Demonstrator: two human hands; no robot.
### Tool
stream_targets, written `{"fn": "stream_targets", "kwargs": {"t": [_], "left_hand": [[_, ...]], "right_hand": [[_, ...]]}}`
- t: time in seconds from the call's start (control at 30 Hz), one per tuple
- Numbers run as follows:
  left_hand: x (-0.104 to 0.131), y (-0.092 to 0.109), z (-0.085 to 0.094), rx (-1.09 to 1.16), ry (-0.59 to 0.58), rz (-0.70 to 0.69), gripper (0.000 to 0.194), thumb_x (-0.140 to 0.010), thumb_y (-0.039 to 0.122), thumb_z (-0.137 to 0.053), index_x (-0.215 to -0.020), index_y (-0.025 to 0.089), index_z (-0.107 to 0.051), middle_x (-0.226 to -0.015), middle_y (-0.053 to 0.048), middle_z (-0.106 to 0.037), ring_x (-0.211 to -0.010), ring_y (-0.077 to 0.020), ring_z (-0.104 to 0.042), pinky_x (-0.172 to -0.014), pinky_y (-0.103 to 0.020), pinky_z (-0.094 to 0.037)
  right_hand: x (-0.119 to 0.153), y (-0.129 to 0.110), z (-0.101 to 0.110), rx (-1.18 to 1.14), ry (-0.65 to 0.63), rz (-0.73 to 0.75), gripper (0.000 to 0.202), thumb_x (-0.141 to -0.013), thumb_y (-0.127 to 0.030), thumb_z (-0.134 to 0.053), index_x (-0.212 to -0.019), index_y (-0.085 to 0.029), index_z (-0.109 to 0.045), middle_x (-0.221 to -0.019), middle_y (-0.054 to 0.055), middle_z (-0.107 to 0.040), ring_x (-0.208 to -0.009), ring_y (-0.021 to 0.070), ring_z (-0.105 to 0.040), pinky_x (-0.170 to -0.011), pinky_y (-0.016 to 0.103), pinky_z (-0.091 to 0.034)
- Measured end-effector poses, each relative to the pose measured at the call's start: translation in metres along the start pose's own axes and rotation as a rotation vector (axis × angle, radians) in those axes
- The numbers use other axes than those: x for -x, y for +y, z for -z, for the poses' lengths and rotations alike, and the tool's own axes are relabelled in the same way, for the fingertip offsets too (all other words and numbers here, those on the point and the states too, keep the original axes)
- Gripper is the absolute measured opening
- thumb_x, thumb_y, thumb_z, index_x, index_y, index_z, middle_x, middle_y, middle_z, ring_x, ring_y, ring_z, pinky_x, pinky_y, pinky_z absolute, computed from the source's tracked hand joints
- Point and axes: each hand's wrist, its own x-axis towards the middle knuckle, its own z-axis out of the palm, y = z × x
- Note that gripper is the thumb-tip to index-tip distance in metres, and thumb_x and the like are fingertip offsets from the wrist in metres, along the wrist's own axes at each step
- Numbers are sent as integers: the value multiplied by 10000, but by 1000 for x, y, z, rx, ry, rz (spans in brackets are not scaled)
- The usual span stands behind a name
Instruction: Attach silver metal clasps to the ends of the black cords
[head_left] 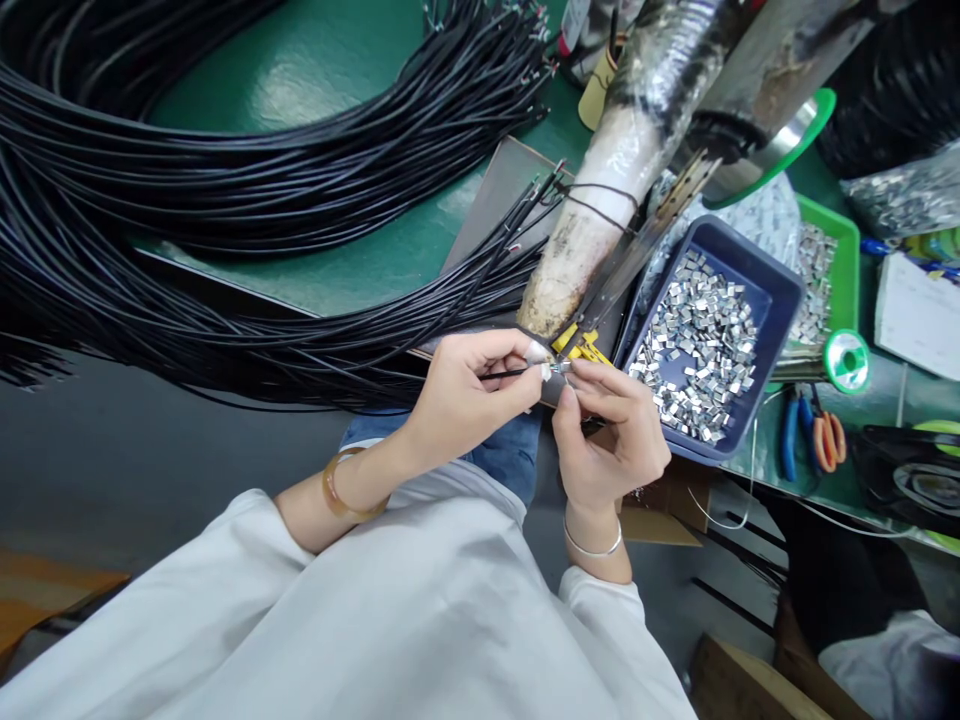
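My left hand (pixel 480 385) pinches a black cable (pixel 501 375) close to its end, with white wraps on the fingertips. Facing it, my right hand (pixel 611 425) has thumb and fingers closed at a small silvery piece (pixel 561 368), which looks like a metal connector shell at the cable's tip. Whether the two are joined I cannot tell, as the fingertips hide part of it. Just beyond the fingers sit yellow plastic parts (pixel 581 342). A dark blue bin (pixel 776 300) holding many small metal shells (pixel 701 340) stands right of my right hand.
Bundles of black cables (pixel 300 190) fill the left of the green table (pixel 330 60). A wrapped tube (pixel 600 180) slants above my hands. To the right are a green tray (pixel 844 240), a solder spool (pixel 847 360), blue-handled pliers (pixel 790 435) and orange-handled pliers (pixel 829 440).
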Motion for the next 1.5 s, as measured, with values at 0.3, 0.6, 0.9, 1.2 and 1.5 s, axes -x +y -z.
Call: {"fn": "stream_targets", "kwargs": {"t": [0.3,0.6,0.9,1.2,1.5], "left_hand": [[-3,2,2,41,-36,47,46,-728,159,-687,-690,134,-690,-633,-2,-668,-576,-83,-589,-527,-155,-491],[-2,2,3,-25,-81,48,79,-763,171,-656,-693,135,-656,-583,20,-574,-532,-67,-510,-511,-167,-427],[3,3,13,-71,-153,34,67,-773,163,-702,-727,113,-699,-638,-14,-661,-564,-79,-559,-539,-168,-477],[10,1,11,-77,-205,32,59,-801,150,-667,-791,124,-719,-721,-20,-674,-612,-80,-556,-548,-151,-479],[8,-6,8,-103,-149,5,96,-827,175,-649,-736,145,-656,-556,53,-428,-497,-52,-333,-438,-169,-266]], "right_hand": [[3,3,1,6,-27,23,178,-845,-86,-717,-905,-221,-618,-1028,37,-776,-864,163,-765,-751,306,-669],[5,4,0,14,-10,37,174,-848,-80,-716,-930,-209,-634,-1015,52,-784,-870,157,-763,-772,296,-655],[11,5,3,129,26,125,181,-849,-100,-736,-966,-212,-654,-981,26,-802,-848,141,-773,-774,250,-632],[0,-4,14,-52,-118,-92,137,-871,-109,-702,-919,-227,-653,-938,9,-783,-831,154,-768,-642,253,-624],[6,3,8,-8,-25,59,214,-842,-74,-730,-978,-224,-662,-892,-1,-788,-800,150,-773,-719,265,-638]]}}
